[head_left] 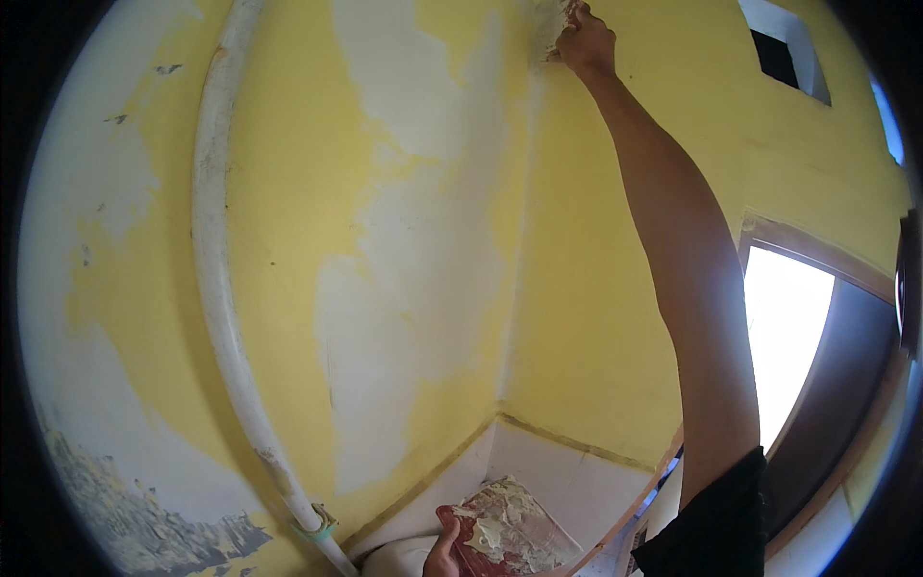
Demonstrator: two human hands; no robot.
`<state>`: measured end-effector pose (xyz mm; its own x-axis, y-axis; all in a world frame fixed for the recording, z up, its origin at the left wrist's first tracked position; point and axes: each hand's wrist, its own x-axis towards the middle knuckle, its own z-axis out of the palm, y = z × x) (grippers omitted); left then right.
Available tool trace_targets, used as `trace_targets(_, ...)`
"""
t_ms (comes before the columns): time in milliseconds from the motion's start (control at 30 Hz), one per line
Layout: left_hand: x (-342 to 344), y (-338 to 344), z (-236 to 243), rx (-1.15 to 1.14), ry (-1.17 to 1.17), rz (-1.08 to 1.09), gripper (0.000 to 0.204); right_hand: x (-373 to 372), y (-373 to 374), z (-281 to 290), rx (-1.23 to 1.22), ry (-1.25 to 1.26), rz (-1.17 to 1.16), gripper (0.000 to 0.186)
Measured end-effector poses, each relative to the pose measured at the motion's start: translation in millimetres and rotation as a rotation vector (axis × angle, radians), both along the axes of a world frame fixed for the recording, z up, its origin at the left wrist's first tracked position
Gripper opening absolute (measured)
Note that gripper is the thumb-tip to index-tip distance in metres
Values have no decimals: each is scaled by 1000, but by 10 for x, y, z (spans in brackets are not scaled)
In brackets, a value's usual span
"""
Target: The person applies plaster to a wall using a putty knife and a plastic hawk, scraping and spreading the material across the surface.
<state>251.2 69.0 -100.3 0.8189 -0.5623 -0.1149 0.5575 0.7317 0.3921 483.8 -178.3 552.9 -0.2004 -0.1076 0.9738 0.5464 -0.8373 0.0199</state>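
My right hand (588,46) is raised high at the top of the view, fingers closed around a putty knife (550,31) smeared with white putty. Its blade is at the inside corner where two yellow walls meet; part of it is cut off by the upper edge. Low in the middle, my left hand (442,551) grips the edge of a red board (461,527), thumb on top. Thick white putty (514,524) covers much of that board. On the left yellow wall (279,288), pale patches of putty (423,250) spread beside the corner.
A white pipe (216,221) runs down the left wall, with a clamp (315,522) near its lower end. Grey, scraped wall (144,524) shows at lower left. To the right are a bright doorway (784,337) with a dark door (836,385), and a small wall opening (774,58) above.
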Motion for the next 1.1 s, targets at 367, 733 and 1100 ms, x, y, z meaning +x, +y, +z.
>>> trace_targets(367,-36,106,-48,-53,-37,35,47,-526,460,-249,215,269,114,54)
trace_targets(733,-332,158,496,183,-227,45,48,-643,-40,-1123,152,101,765,40)
trace_targets(1100,-89,350,323,211,-373,77,38,-3202,10,-5492,754,490,1075,42)
